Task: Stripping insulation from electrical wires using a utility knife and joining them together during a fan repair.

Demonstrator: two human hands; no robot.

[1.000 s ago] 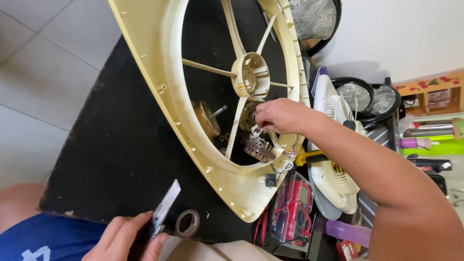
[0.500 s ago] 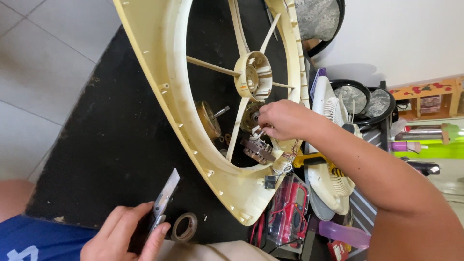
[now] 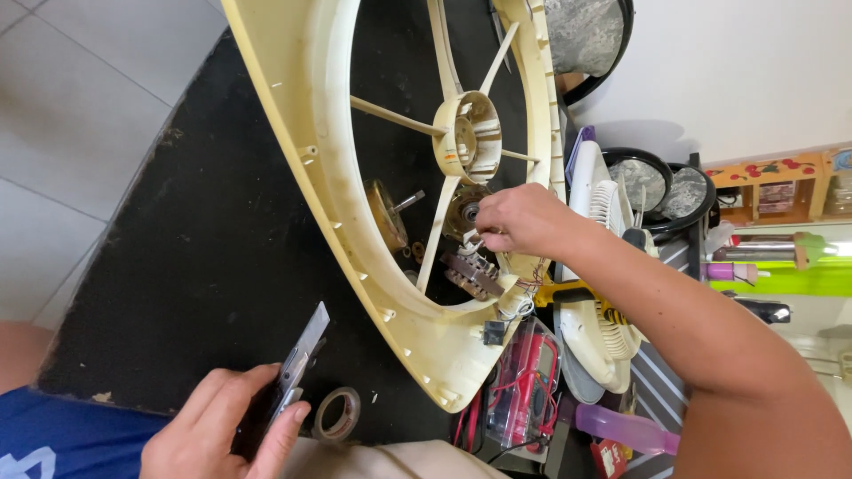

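A large cream plastic fan housing (image 3: 373,293) with spokes and a round hub (image 3: 468,137) lies on a black mat (image 3: 204,266). My right hand (image 3: 519,219) reaches inside the ring and pinches thin wires next to a brown switch block (image 3: 470,275) and a small motor part (image 3: 463,213). My left hand (image 3: 226,426) at the bottom grips a utility knife (image 3: 297,368) with its blade out, pointing up. A roll of brown tape (image 3: 335,414) lies just right of that hand.
A red multimeter with leads (image 3: 525,383) sits below the housing. White fan parts (image 3: 596,319), a yellow-handled tool (image 3: 568,293), a pink bottle (image 3: 626,427) and dark round covers (image 3: 661,182) crowd the right side. Grey floor tiles (image 3: 80,133) lie to the left.
My right hand shifted slightly among the wires inside the housing. My left hand and the knife stayed at the bottom beside the tape roll.
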